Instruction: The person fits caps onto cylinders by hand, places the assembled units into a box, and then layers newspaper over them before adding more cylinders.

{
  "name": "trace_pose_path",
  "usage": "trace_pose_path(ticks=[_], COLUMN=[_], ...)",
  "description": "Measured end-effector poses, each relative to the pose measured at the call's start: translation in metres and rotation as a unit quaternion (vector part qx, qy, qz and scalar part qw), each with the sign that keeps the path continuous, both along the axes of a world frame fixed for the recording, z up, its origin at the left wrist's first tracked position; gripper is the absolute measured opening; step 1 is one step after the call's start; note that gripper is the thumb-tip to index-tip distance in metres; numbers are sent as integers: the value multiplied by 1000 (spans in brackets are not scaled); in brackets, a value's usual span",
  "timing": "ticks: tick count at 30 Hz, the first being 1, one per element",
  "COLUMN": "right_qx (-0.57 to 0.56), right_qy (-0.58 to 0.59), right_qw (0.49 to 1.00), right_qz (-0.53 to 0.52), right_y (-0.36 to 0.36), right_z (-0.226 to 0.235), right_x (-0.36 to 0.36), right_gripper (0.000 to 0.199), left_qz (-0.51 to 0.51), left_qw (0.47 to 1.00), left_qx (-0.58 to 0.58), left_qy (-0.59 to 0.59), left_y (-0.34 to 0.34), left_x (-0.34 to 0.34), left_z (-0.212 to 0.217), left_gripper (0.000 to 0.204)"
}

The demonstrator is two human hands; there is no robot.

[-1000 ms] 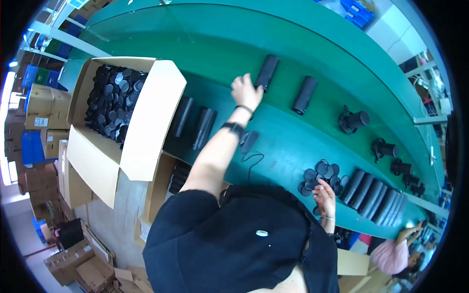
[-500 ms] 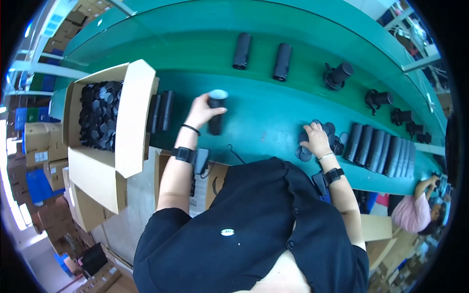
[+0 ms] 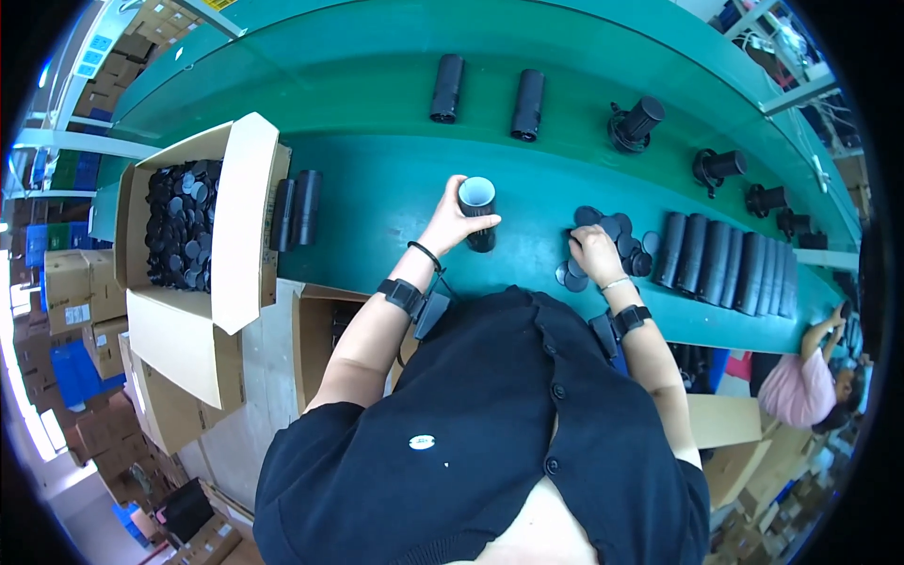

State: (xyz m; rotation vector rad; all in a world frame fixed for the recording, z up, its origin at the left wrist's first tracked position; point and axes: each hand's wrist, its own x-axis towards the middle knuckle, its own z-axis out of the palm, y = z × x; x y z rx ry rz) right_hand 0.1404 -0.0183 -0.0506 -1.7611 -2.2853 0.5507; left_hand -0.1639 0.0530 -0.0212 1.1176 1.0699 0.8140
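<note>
My left hand (image 3: pixel 454 222) is wrapped round a black tube (image 3: pixel 481 236) over the green table, its pale-lined open end facing up. To the right, my right hand (image 3: pixel 597 256) pinches a round black disc at the pile of loose black discs (image 3: pixel 623 247); the fingers partly hide it. Beyond the pile stands a row of black tubes (image 3: pixel 720 262). Two more black tubes (image 3: pixel 306 207) lie beside the box at the left.
An open cardboard box (image 3: pixel 247 221) of black discs stands at the left. On the far green belt (image 3: pixel 377 89) lie two tubes (image 3: pixel 529 105) and several black flanged parts (image 3: pixel 642 122). A person in pink (image 3: pixel 799 388) works at the far right.
My left hand has carried the tube to the right, toward the discs, and its open end now tips more toward me. My right fingers have closed at the disc pile.
</note>
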Motion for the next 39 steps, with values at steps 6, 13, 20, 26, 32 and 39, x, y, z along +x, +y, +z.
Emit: trace_pose_path(ticks=[6,13,20,26,32,39], right_qx=[-205,-1,305,342,200,-161], right_qy=[462,498,83,40,215,710], right_qw=[804,851,946,932,955,683], right_qz=[-314,-166,72,114,-47,-62], right_y=[3,11,15,8,5,14], right_z=[7,71,133,133,115,94], right_x=[7,-22,-45,-45,-42,-40], right_gripper=[16,22,30,35,44,75], left_qz=[-62,-284,-240,-267,-271,-290], left_qw=[997,939,919,922,933,929], left_qx=[-36,-96,-116,-104,-77,-62], left_qy=[-20,-169,-291,-259,-223,-220], left_y=[-1,-3,-5,-2,-3,-3], left_x=[12,35,34,30,30,42], left_z=[4,54,54,70,68,67], left_gripper=[73,70,67,68,69,68])
